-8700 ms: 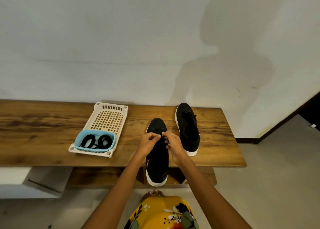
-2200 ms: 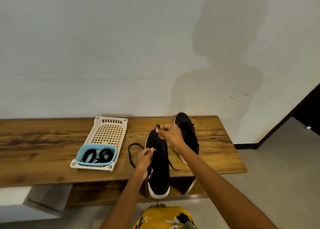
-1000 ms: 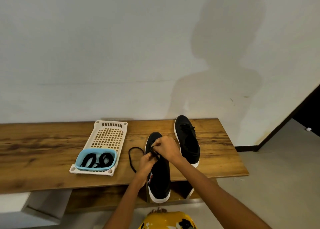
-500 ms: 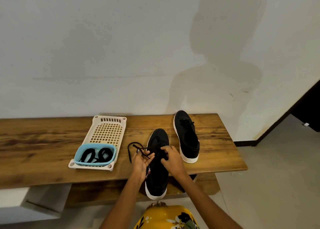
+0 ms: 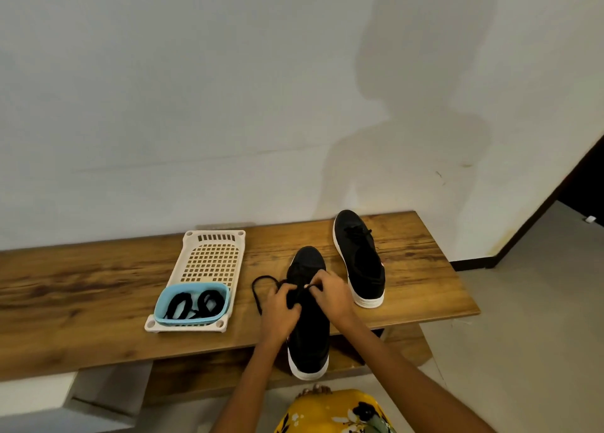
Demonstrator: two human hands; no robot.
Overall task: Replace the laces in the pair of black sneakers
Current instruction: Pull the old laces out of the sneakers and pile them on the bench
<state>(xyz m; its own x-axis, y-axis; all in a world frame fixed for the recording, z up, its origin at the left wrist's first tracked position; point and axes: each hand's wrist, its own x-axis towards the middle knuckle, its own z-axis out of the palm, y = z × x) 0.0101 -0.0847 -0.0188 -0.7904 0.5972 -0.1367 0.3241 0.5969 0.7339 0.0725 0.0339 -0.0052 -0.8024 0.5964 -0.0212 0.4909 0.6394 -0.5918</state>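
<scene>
Both hands, left hand (image 5: 279,308) and right hand (image 5: 330,293), pinching the old lace (image 5: 261,284) over the near sneaker (image 5: 309,331) overhanging the surface (image 5: 81,302) edge; risk of tugging too hard and dragging it off.

1 head-worn view, forward and down over bench (image 5: 98,302)

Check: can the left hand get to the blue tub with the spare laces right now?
Probably yes: the blue tub sits open-topped beside the left hand, nothing between, but that hand is pinching the old lace.
</scene>
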